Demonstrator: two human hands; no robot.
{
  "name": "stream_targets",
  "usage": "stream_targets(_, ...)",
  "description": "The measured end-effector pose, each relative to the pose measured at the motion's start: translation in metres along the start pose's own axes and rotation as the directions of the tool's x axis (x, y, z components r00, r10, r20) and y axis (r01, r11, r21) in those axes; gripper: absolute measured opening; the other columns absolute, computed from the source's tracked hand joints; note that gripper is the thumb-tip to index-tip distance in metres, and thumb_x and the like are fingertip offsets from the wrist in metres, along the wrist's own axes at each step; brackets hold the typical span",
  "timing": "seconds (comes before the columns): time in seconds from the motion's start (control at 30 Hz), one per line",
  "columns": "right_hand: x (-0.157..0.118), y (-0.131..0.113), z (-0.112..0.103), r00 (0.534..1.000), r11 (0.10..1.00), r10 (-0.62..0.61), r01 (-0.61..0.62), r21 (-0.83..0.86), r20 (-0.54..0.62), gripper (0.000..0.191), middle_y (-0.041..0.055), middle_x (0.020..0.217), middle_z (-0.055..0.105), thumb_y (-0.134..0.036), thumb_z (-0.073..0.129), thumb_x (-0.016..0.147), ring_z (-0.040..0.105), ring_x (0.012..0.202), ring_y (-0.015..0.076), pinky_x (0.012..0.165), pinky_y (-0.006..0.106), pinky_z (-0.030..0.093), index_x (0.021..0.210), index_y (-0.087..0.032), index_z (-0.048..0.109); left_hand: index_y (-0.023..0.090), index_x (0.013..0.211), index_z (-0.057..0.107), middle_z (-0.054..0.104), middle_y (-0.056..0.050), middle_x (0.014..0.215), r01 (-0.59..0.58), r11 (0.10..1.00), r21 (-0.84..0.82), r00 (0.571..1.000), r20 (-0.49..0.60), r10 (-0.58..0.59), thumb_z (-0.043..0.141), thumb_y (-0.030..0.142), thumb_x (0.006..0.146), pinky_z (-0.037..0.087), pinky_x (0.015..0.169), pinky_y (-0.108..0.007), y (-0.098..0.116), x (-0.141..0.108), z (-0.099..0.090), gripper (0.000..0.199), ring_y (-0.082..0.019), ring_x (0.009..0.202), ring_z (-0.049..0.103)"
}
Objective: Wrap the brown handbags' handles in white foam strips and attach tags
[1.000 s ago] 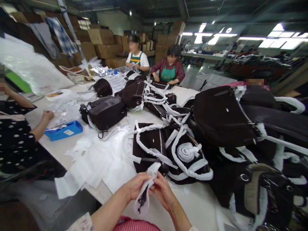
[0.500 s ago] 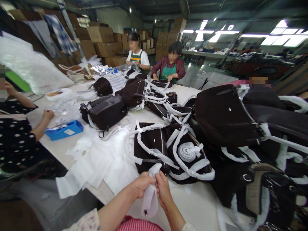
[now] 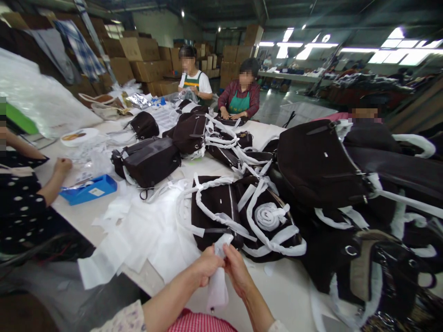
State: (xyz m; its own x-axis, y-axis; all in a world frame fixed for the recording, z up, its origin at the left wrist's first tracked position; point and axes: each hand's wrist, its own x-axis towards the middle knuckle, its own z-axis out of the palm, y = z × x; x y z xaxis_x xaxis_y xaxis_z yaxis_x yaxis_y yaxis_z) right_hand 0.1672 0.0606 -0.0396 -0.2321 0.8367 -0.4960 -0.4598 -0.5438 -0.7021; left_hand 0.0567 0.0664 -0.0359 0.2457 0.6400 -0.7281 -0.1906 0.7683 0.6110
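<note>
A strip wrapped in white foam sheet [image 3: 218, 288] hangs between my hands near the table's front edge, with a small dark metal bit at its lower end. My left hand [image 3: 207, 265] is closed around it from the left. Against its upper part, my right hand [image 3: 236, 263] pinches the wrap from the other side. What lies inside the wrap is mostly hidden. Just beyond my hands lies a dark bag [image 3: 216, 198] with white-wrapped handles. Beside it, a second dark bag [image 3: 287, 221] carries a white-wrapped coil [image 3: 270, 216].
Loose white foam sheets [image 3: 145, 235] are heaped to the left. Larger dark bags [image 3: 318, 166] pile up on the right. A blue box [image 3: 90, 189] stands at the left edge near a co-worker's hand [image 3: 62, 167]. Two people in aprons [image 3: 239, 103] work across the table.
The hanging strip now shows narrower and flatter between my hands, and my hands sit closer together on it. The whole view has shifted slightly.
</note>
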Motion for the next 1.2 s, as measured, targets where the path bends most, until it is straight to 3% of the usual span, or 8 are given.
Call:
stream_targets(0.1,0.004,0.002,0.002,0.994,0.988,-0.090,0.082,-0.131,-0.057,0.043,-0.0015,0.062,0.060,-0.055,0.074,0.065,0.047,0.053,0.0125,0.050,0.024,0.034,0.084,-0.018,0.067,0.015,0.094,0.059,0.054,0.004,0.056,-0.033,0.993,0.114,0.996,-0.080,0.043,0.066,0.004,0.061,0.031,0.047,-0.022,0.004,-0.004,0.002,0.036,-0.011,0.046,0.046)
stream_targets(0.3,0.011,0.005,-0.003,0.989,0.977,-0.119,0.101,-0.189,-0.086,0.041,-0.0056,0.052,0.051,-0.054,0.074,0.065,0.033,0.043,0.0070,0.043,0.022,0.022,0.078,-0.016,0.066,0.012,0.079,0.059,0.051,0.003,0.051,-0.010,0.993,0.119,1.000,-0.006,0.011,0.069,0.007,0.058,0.032,0.044,-0.022,0.013,-0.011,0.000,0.024,-0.010,0.042,0.044)
stream_targets(0.5,0.011,0.008,-0.003,0.984,0.977,-0.136,0.114,-0.180,-0.114,0.041,0.0010,0.071,0.066,-0.053,0.072,0.068,0.055,0.065,0.0164,0.061,0.026,0.042,0.086,-0.017,0.068,0.020,0.097,0.051,0.062,-0.001,0.065,0.230,0.960,-0.156,0.958,0.207,-0.196,0.070,0.014,0.058,0.051,0.060,-0.035,0.002,-0.016,-0.015,0.044,-0.019,0.060,0.062)
stream_targets(0.63,0.009,0.005,-0.002,0.986,0.980,-0.128,0.109,-0.168,-0.110,0.037,0.0007,0.067,0.065,-0.052,0.072,0.069,0.055,0.064,0.0173,0.061,0.028,0.042,0.081,-0.017,0.068,0.015,0.085,0.054,0.058,0.000,0.058,0.312,0.921,-0.232,0.942,0.202,-0.268,0.067,0.017,0.065,0.050,0.056,-0.028,-0.004,-0.017,-0.016,0.024,-0.014,0.052,0.058)
stream_targets(0.83,-0.012,-0.009,-0.003,0.974,0.993,0.000,-0.027,0.115,0.228,0.044,0.0067,0.105,0.067,-0.031,0.079,0.064,0.061,0.089,0.0207,0.079,0.032,0.045,0.105,-0.022,0.065,0.013,0.080,0.056,0.051,0.004,0.057,0.336,0.898,-0.286,0.917,0.316,-0.242,0.073,0.031,0.071,0.035,0.042,-0.016,0.010,-0.026,-0.016,0.027,-0.005,0.041,0.044)
stream_targets(0.93,-0.017,-0.007,0.000,0.977,0.986,-0.018,-0.019,0.167,0.215,0.048,0.0040,0.104,0.066,-0.023,0.080,0.062,0.057,0.071,0.0135,0.064,0.026,0.044,0.107,-0.025,0.062,0.012,0.078,0.057,0.052,0.001,0.058,0.318,0.924,-0.212,0.922,0.297,-0.249,0.067,0.054,0.074,0.035,0.040,-0.018,0.014,-0.029,-0.015,0.043,-0.007,0.042,0.047)
stream_targets(1.07,-0.011,0.000,0.002,0.984,0.992,-0.051,0.030,0.123,0.171,0.040,-0.0018,0.077,0.062,-0.023,0.078,0.065,0.043,0.051,0.0072,0.048,0.020,0.035,0.101,-0.021,0.061,0.015,0.074,0.056,0.055,0.000,0.060,0.338,0.925,-0.173,0.913,0.299,-0.278,0.048,0.078,0.071,0.032,0.038,-0.020,0.013,-0.026,-0.015,0.064,-0.009,0.040,0.046)
stream_targets(1.2,-0.008,0.004,0.002,0.983,0.993,-0.061,0.043,0.106,0.171,0.039,-0.0042,0.070,0.057,-0.024,0.077,0.068,0.041,0.050,0.0071,0.047,0.019,0.034,0.103,-0.021,0.059,0.015,0.075,0.059,0.058,-0.004,0.059,0.353,0.906,-0.233,0.908,0.319,-0.272,0.043,0.070,0.077,0.041,0.045,-0.027,0.013,-0.023,-0.020,0.057,-0.016,0.046,0.052)
